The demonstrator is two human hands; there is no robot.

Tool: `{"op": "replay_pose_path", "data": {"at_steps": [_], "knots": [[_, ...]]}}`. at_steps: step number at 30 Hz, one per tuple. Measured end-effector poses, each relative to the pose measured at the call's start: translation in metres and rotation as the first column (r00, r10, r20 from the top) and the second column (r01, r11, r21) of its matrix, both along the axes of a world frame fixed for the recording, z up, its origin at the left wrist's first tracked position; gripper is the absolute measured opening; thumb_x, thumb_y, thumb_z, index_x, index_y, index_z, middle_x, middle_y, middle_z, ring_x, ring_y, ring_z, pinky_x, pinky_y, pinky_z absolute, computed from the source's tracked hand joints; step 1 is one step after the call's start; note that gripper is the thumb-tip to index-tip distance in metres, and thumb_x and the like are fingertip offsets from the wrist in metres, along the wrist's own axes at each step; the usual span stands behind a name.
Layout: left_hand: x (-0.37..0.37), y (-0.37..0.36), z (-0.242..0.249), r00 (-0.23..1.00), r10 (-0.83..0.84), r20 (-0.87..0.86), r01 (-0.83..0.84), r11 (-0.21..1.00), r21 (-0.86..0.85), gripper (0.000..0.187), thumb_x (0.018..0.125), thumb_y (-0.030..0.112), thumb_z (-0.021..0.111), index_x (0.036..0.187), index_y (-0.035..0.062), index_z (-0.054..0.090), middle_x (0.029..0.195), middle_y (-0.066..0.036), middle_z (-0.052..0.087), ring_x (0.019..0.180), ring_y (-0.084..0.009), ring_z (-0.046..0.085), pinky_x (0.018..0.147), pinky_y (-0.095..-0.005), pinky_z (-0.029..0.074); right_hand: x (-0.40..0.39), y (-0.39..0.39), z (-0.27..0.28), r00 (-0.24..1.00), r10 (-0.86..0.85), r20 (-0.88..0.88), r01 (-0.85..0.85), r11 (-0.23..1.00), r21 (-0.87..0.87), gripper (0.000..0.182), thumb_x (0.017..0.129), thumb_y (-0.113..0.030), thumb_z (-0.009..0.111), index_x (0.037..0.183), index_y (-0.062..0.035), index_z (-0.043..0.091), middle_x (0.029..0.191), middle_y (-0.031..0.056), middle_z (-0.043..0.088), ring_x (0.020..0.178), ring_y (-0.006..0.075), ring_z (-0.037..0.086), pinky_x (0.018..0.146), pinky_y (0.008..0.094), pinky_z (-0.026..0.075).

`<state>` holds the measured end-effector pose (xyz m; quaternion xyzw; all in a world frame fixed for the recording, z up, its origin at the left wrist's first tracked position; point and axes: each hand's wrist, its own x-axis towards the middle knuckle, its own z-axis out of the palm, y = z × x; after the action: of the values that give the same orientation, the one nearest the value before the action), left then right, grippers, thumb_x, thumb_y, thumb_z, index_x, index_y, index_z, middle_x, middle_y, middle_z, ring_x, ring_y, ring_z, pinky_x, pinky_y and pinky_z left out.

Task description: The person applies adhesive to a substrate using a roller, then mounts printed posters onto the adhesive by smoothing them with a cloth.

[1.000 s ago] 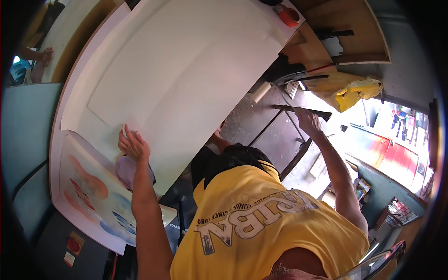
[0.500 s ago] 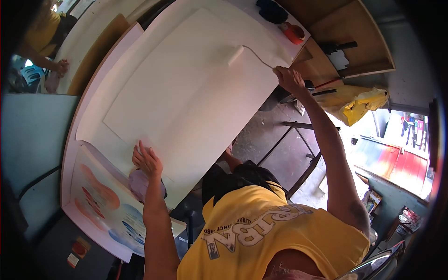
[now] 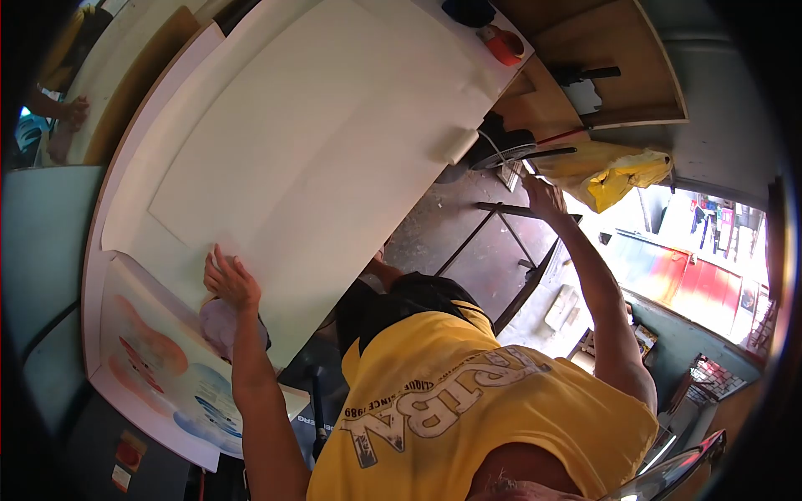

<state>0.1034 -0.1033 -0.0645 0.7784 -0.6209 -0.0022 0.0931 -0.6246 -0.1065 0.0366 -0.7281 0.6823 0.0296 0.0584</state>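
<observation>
My right hand point(image 3: 543, 196) is closed round the handle of a small roller point(image 3: 462, 146), whose pale head lies at the near right edge of a large white sheet point(image 3: 292, 142). The sheet covers most of the table. My left hand point(image 3: 231, 282) rests on the sheet near its lower left corner, fingers spread, its wrist beside a greyish-purple cloth point(image 3: 221, 327). Below that, a printed sheet with orange and blue shapes point(image 3: 150, 359) lies at the table's lower left end.
An orange-red roll point(image 3: 503, 46) and a dark cloth point(image 3: 469, 12) sit at the far right corner. Beyond the right edge are a fan point(image 3: 504, 150), a yellow bag point(image 3: 618, 179) and a dark metal frame point(image 3: 535, 275) on the floor.
My right hand has brought the roller toward me, from the middle of the sheet to its near edge. The whole view has shifted slightly. My left hand stays at the same spot on the sheet.
</observation>
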Motion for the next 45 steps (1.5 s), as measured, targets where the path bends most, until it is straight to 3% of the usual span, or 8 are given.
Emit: {"op": "replay_pose_path", "data": {"at_steps": [2,6,11,21,27,28,38,45], "knots": [[0.000,0.000,0.002,1.000,-0.008,-0.009,0.008,1.000,0.001,0.055,0.101,0.026,0.056,0.152,0.0151,0.040,0.150,-0.017,0.040,0.133,-0.0357,0.037,0.112,-0.0492,0.028,0.002,0.018,0.021,0.997,-0.047,-0.068,0.056,0.989,0.140,0.014,0.099,-0.015,0.057,0.107,-0.0126,0.068,0.094,0.0163,0.072,0.081,0.0374,0.070,0.067,0.0474,0.056],[0.000,0.000,0.001,1.000,-0.010,0.000,0.010,1.000,0.013,0.054,0.101,0.026,0.055,0.152,0.0136,0.040,0.149,-0.019,0.040,0.133,-0.0364,0.038,0.112,-0.0498,0.027,-0.008,0.014,0.025,0.981,-0.055,0.185,0.068,0.996,-0.063,0.017,0.095,-0.019,0.065,0.108,-0.0100,0.070,0.089,0.0186,0.072,0.080,0.0394,0.070,0.067,0.0493,0.055],[0.001,0.000,0.003,1.000,-0.023,-0.016,0.023,1.000,0.017,0.055,0.101,0.026,0.055,0.152,0.0125,0.040,0.148,-0.019,0.041,0.134,-0.0369,0.037,0.113,-0.0500,0.027,0.053,-0.102,0.040,0.990,-0.016,0.141,0.046,0.976,-0.212,0.020,0.097,-0.026,0.061,0.105,-0.0099,0.070,0.086,0.0208,0.070,0.082,0.0419,0.069,0.070,0.0503,0.055],[-0.001,0.001,0.003,1.000,-0.012,0.006,0.012,1.000,0.010,0.055,0.100,0.025,0.056,0.151,0.0121,0.041,0.150,-0.018,0.039,0.135,-0.0365,0.036,0.112,-0.0503,0.027,0.072,-0.225,-0.004,0.986,0.069,0.150,-0.051,0.991,-0.121,0.023,0.099,-0.029,0.056,0.099,-0.0103,0.069,0.085,0.0178,0.071,0.080,0.0411,0.069,0.070,0.0516,0.056],[0.000,0.001,-0.001,1.000,0.022,-0.004,-0.021,0.999,0.045,0.053,0.101,0.027,0.055,0.151,0.0149,0.042,0.150,-0.017,0.039,0.134,-0.0361,0.037,0.112,-0.0498,0.028,0.054,-0.192,-0.016,0.988,0.104,0.110,-0.085,0.983,-0.165,0.019,0.098,-0.026,0.057,0.098,-0.0109,0.068,0.082,0.0185,0.070,0.078,0.0424,0.068,0.071,0.0527,0.056],[0.000,0.000,0.001,1.000,0.017,-0.005,-0.017,0.999,0.034,0.053,0.101,0.027,0.055,0.151,0.0151,0.042,0.149,-0.016,0.040,0.134,-0.0359,0.037,0.112,-0.0498,0.028,0.047,-0.175,-0.015,0.979,0.205,0.015,-0.188,0.922,-0.338,0.017,0.096,-0.025,0.060,0.098,-0.0104,0.068,0.081,0.0182,0.070,0.078,0.0422,0.068,0.071,0.0535,0.055],[0.001,0.000,0.003,1.000,-0.023,-0.011,0.023,1.000,-0.011,0.053,0.101,0.026,0.054,0.151,0.0121,0.042,0.147,-0.019,0.043,0.132,-0.0383,0.039,0.111,-0.0512,0.029,-0.038,0.001,0.026,0.996,-0.028,0.083,0.026,0.999,0.021,0.017,0.097,-0.020,0.062,0.107,-0.0089,0.070,0.087,0.0204,0.071,0.078,0.0425,0.069,0.068,0.0523,0.054],[0.001,0.001,0.001,0.999,-0.038,0.010,0.038,0.999,-0.029,0.052,0.103,0.031,0.049,0.151,0.0129,0.042,0.147,-0.020,0.042,0.131,-0.0394,0.039,0.111,-0.0516,0.029,0.024,-0.105,0.037,0.994,0.031,0.110,-0.007,0.978,-0.209,0.018,0.097,-0.023,0.062,0.103,-0.0076,0.069,0.090,0.0214,0.071,0.084,0.0422,0.068,0.072,0.0507,0.055]]}}
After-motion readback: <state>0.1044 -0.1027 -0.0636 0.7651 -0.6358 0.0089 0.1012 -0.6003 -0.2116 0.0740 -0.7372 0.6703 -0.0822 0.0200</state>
